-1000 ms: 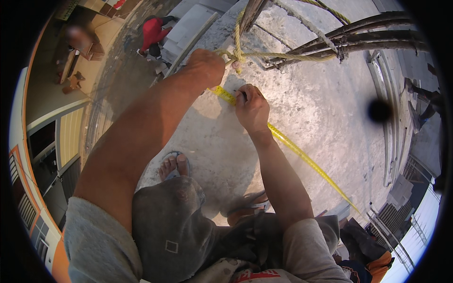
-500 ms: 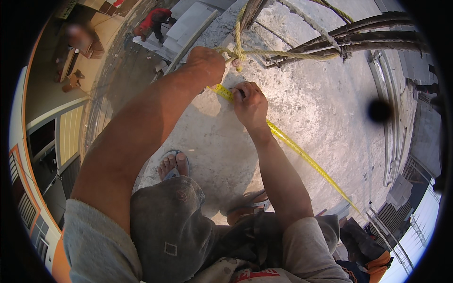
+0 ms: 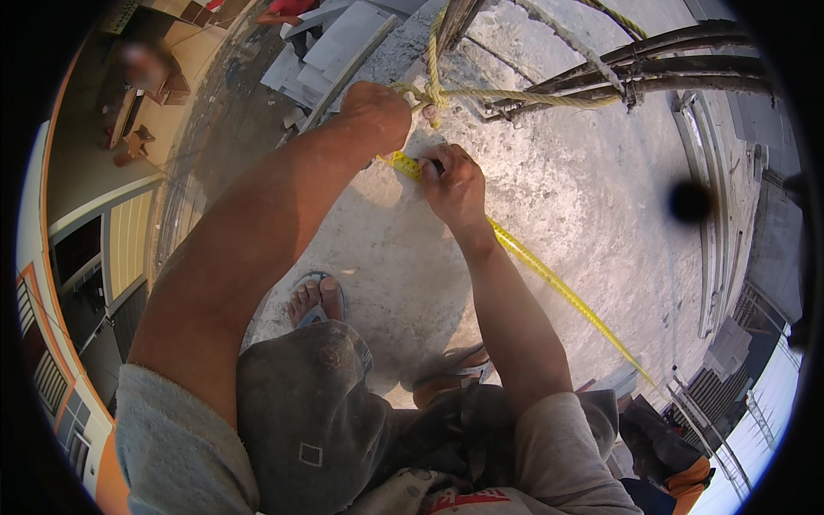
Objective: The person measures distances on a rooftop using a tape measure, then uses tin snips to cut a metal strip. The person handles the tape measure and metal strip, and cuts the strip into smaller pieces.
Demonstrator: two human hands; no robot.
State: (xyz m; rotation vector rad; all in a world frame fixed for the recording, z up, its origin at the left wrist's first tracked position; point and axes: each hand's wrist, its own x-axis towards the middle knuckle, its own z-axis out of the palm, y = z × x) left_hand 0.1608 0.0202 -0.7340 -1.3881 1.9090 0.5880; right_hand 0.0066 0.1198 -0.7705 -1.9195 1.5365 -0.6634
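Toward the upper-left edge of the concrete floor (image 3: 601, 197), I am holding the left grip (image 3: 378, 117) curled over like a fist; its underside is hiding from my view, so I cannot tell whether it is pinching anything. The tape measure (image 3: 534, 260) is emerging just below it, a flat, bright yellow strip with dark markings. Just to the right, a rope (image 3: 434, 67) of twisted, pale yellow strands is forming a knot. Next along, my right grip (image 3: 457, 187) is closing around the tape measure, which is coming out again on the far side, running straight and narrowing toward the floor's lower-right corner. The floor is looking rough, pale grey and blotchy, and dark, crusted poles (image 3: 687, 69) are crossing its upper-right edge.
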